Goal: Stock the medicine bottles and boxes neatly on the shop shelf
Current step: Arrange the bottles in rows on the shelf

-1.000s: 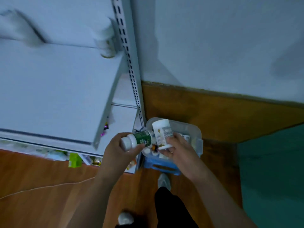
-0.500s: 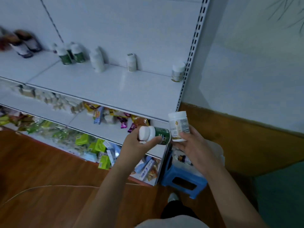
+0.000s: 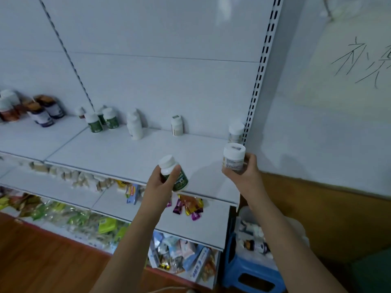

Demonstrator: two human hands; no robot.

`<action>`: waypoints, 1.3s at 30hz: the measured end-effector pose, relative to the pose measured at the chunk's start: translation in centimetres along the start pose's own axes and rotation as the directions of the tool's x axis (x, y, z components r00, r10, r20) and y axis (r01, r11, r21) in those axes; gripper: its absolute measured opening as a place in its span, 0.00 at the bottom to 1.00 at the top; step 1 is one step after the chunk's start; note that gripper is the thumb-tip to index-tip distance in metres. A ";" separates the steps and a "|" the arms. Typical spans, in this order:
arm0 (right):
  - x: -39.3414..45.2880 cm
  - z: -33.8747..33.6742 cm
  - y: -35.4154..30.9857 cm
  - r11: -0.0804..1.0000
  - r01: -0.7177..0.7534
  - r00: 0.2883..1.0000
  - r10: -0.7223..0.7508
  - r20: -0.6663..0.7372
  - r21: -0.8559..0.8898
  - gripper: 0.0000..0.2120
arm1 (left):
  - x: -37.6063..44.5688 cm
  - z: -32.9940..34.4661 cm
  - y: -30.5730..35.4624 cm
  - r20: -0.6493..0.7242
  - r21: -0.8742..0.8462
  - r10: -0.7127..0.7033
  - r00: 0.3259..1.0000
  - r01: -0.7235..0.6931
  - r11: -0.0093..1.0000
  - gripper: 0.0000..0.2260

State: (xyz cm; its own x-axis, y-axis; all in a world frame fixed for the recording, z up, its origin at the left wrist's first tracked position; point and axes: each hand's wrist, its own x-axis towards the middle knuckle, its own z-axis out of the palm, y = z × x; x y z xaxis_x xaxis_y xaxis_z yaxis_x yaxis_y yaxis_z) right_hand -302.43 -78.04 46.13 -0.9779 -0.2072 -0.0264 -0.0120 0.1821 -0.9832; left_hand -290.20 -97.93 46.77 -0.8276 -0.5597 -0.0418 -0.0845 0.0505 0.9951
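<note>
1. Both our hands hold bottles above the front of the white metal shop shelf (image 3: pixel 127 153): our left hand (image 3: pixel 160 187) wraps a green-labelled medicine bottle with a white cap (image 3: pixel 174 174), tilted, and our right hand (image 3: pixel 243 172) grips an upright white-capped jar with a pale label (image 3: pixel 232 158) near the shelf's right end.
2. Along the back of that shelf we see green-labelled bottles (image 3: pixel 101 121), a tall white bottle (image 3: pixel 134 125), a small white bottle (image 3: pixel 176 125), a pale jar at the slotted upright (image 3: pixel 236 130) and dark bottles with brown caps (image 3: pixel 44 112) at far left. Lower shelves carry coloured packets (image 3: pixel 190 205). A blue plastic stool (image 3: pixel 249 269) stands on the wooden floor (image 3: pixel 42 261) by a white wall with scribbles.
3. Compared with half a second ago, our hands have risen and moved apart, and the green bottle has tipped from lying sideways towards upright.
4. Label text is too blurred to read; our forearms leave the frame at the bottom, and what sits on the stool is indistinct.
</note>
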 end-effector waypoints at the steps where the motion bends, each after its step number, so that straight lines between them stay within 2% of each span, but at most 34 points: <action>1: 1.7 0.3 0.4 0.998 0.035 0.998 -0.038 -0.047 -0.059 0.29 | 1.2 -0.1 0.1 0.006 0.022 0.018 1.000 -0.018 1.000 0.14; 3: 5.0 1.1 1.2 0.987 0.051 0.992 -0.067 -0.105 -0.154 0.29 | 3.9 -0.4 0.3 0.019 0.059 0.041 0.999 -0.042 0.997 0.12; 8: 9.8 2.7 3.7 0.950 -0.047 0.967 -0.034 -0.252 -0.310 0.26 | 9.6 -1.9 -0.2 0.040 0.163 0.040 0.998 -0.046 0.985 0.10; 10: 9.6 3.6 4.0 0.929 -0.067 0.947 -0.056 -0.315 -0.364 0.32 | 11.3 -2.6 -0.9 0.035 0.204 0.041 0.999 -0.047 0.978 0.11; 12: 8.0 4.9 3.3 0.883 -0.059 0.901 -0.154 -0.405 -0.466 0.37 | 12.7 -3.3 -1.4 0.021 0.226 0.053 0.998 -0.057 0.972 0.11; 14: 6.0 6.6 2.6 0.846 0.026 0.836 -0.310 -0.452 -0.533 0.32 | 13.8 -4.1 -1.9 0.005 0.235 0.073 0.997 -0.072 0.969 0.10; 15: 5.0 7.7 2.2 0.842 0.073 0.825 -0.352 -0.442 -0.535 0.28 | 14.3 -4.6 -2.2 -0.004 0.232 0.077 0.997 -0.073 0.970 0.10; 17: 3.8 10.3 1.6 0.834 0.139 0.849 -0.378 -0.370 -0.533 0.24 | 15.2 -5.8 -2.9 -0.007 0.220 0.079 0.997 -0.076 0.973 0.10; 21: 4.4 16.0 1.0 0.796 0.161 0.900 -0.361 -0.244 -0.584 0.26 | 17.2 -7.9 -3.5 0.039 0.200 0.074 0.996 -0.081 0.976 0.11; 25: 6.2 21.3 0.6 0.749 0.112 0.957 -0.258 -0.132 -0.652 0.29 | 19.4 -10.9 -3.3 0.062 0.216 0.134 0.989 -0.144 0.966 0.15; 30: 7.6 27.4 0.5 0.598 0.143 0.986 -0.156 0.061 -0.789 0.30 | 22.6 -17.9 -2.9 0.013 0.269 0.197 0.980 -0.193 0.944 0.16; 34: 9.0 32.0 0.4 0.486 0.118 0.983 -0.179 0.034 -0.866 0.24 | 25.7 -22.8 -2.2 -0.053 0.263 0.257 0.965 -0.235 0.936 0.13; 39: 9.1 33.7 0.0 0.413 0.114 0.973 -0.229 0.018 -0.903 0.29 | 30.0 -26.2 -3.2 -0.016 0.366 0.317 0.948 -0.289 0.885 0.13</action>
State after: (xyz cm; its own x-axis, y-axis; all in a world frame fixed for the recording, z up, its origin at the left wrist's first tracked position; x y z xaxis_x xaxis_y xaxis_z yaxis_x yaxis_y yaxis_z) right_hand -304.33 -112.35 39.77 -0.9454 -0.2603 0.1962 -0.3044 0.9201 -0.2464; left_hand -300.23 -136.54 44.63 -0.8027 -0.5283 0.2769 -0.0385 0.5092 0.8598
